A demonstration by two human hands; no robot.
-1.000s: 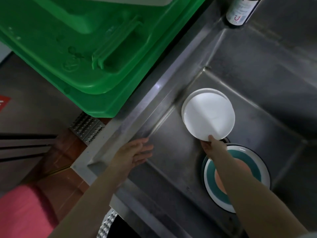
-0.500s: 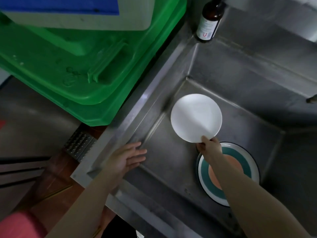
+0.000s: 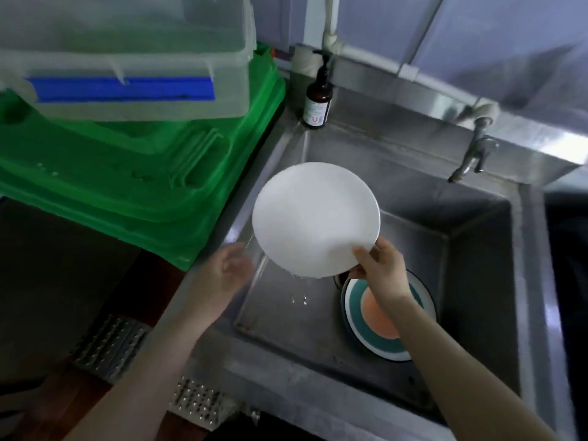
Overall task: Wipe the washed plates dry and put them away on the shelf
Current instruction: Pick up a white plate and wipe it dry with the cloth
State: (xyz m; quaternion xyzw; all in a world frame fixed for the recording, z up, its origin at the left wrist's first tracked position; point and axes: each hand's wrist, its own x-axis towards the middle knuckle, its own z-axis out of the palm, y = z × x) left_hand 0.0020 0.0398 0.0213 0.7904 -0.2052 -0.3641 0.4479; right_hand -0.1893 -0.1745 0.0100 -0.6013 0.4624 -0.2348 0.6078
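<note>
White and dripping, the white plate hangs tilted above the steel sink, pinched at its lower right edge by the person's right hand, thumb on the upper face and fingers curled beneath. A second ago it sat low in the basin; it has since been lifted clear, and water runs off its lower rim onto the sink floor. The left hand, which had rested on the sink's front rim, now floats just beside the plate's left edge with fingers loosely spread and nothing in them, seemingly ready to take the other side. A second, teal-and-orange plate lies flat on the sink bottom, partly under the right forearm, not yet touched. Beside the sink a green crate carries a clear plastic box; a brown pump bottle stands at the back corner, and a tap juts over the basin. No cloth or shelf is visible, so the drying has probably not begun: the first plate is merely out of the sink and draining, with wiping and shelving left for both.
</note>
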